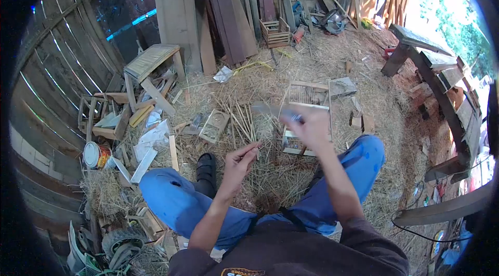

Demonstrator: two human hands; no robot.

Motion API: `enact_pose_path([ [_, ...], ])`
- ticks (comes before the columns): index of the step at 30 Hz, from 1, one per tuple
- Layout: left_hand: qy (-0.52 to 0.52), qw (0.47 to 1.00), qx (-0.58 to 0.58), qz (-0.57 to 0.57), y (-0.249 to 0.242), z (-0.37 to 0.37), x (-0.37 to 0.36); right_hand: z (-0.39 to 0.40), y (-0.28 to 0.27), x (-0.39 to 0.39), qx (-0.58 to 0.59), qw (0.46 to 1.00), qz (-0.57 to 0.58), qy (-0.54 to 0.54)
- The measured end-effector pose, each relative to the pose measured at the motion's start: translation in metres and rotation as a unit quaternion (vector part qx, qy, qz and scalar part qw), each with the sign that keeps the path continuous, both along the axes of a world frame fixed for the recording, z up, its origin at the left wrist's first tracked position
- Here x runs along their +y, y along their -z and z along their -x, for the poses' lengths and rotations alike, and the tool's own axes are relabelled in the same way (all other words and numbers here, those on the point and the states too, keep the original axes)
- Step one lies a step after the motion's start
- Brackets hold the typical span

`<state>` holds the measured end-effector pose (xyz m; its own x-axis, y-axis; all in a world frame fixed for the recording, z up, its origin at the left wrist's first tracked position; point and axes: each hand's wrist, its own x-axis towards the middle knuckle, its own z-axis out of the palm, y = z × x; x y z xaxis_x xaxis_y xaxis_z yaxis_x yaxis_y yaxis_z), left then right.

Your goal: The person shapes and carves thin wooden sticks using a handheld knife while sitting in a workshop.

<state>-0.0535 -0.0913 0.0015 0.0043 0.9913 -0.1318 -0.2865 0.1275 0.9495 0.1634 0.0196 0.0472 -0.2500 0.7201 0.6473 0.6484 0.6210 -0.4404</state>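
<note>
My right hand (pixel 312 127) is closed around the dark handle of a knife (pixel 267 109), its blade blurred and pointing left. Lower and to the left, the fingers of my left hand (pixel 240 165) are pinched together between my knees. Whatever they hold is too small to make out. Just beyond my left hand, several thin wooden sticks (pixel 240 122) lie on the straw-covered ground. A slatted wooden frame (pixel 307 105) rests behind and partly under my right hand. Left of the sticks sits a small wooden box-like piece (pixel 214 126).
A small wooden stool (pixel 152 62) stands left, with a paint can (pixel 96 155) nearer me. Long boards (pixel 223 10) lean on the back wall beside a small crate (pixel 275 32). A heavy wooden bench (pixel 431 94) runs along the right. Shavings and offcuts cover the floor.
</note>
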Motion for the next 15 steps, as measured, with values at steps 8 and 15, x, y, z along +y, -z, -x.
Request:
enact_pose_path([
  [8, -0.032, 0.999, -0.016, 0.025, -0.002, 0.007, 0.003, -0.014, -0.010, 0.011, 0.019, 0.989, -0.003, 0.144],
  [15, -0.061, 0.998, -0.026, 0.019, -0.008, 0.004, 0.005, 0.016, 0.015, -0.002, 0.026, 0.998, 0.006, 0.062],
])
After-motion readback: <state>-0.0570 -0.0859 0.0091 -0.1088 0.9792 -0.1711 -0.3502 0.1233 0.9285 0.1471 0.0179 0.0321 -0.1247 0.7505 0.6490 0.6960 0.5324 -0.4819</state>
